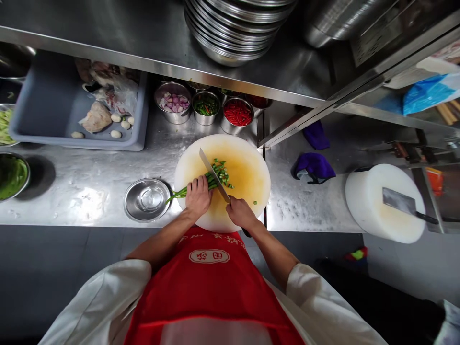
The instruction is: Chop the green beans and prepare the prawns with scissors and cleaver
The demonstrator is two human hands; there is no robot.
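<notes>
On the round white cutting board (251,158), my left hand (199,195) is closed over a bundle of long thin scallions (180,193). Their tips stick out to the left, over the board's edge. My right hand (241,212) grips a cleaver (212,171), seen from above along its spine, with the blade slanting up and left. The blade stands close beside my left fingers, across the scallions. Chopped green pieces (223,173) lie heaped just right of the blade. To the left of the board is an oval metal bowl (142,215), near the scallion tips.
Metal cups with cut shallots (174,102), green chillies (206,105) and red chillies (237,113) stand behind the board. A grey bin (46,96) holds garlic and bagged food. Metal bowls are stacked (230,52) on the shelf. Another cleaver (398,200) rests on a thick white block (362,191).
</notes>
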